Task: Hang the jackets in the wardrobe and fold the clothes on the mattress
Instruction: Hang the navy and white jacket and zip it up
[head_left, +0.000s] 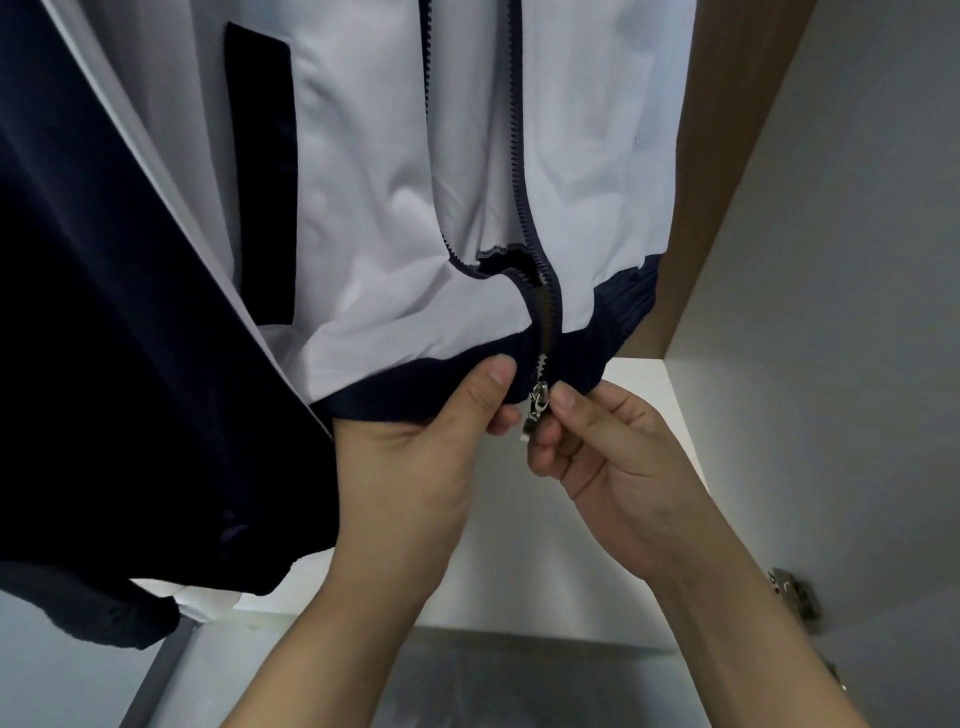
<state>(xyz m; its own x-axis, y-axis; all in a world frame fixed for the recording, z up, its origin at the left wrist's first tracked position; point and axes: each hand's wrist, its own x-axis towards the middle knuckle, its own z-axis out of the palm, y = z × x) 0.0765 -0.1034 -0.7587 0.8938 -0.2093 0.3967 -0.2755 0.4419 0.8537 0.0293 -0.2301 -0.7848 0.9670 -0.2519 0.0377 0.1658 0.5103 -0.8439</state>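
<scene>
I am pinching the small silver zip slider (536, 402) in my right hand (613, 457) while my left hand (431, 457) is gripping the navy ribbed hem (415, 382) of the hanging white-and-navy zip jacket (395, 208), its open teeth running straight up, away from my fingers (563, 402).

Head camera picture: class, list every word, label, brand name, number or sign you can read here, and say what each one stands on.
None: no readable text anywhere in this view.
White jacket: plain fabric, navy trim, no print or label showing.
Zipper slider, between the left hand and right hand: any marking too small to read.
Dark garment: no visible writing.
Metal hinge: no legible stamp.
</scene>
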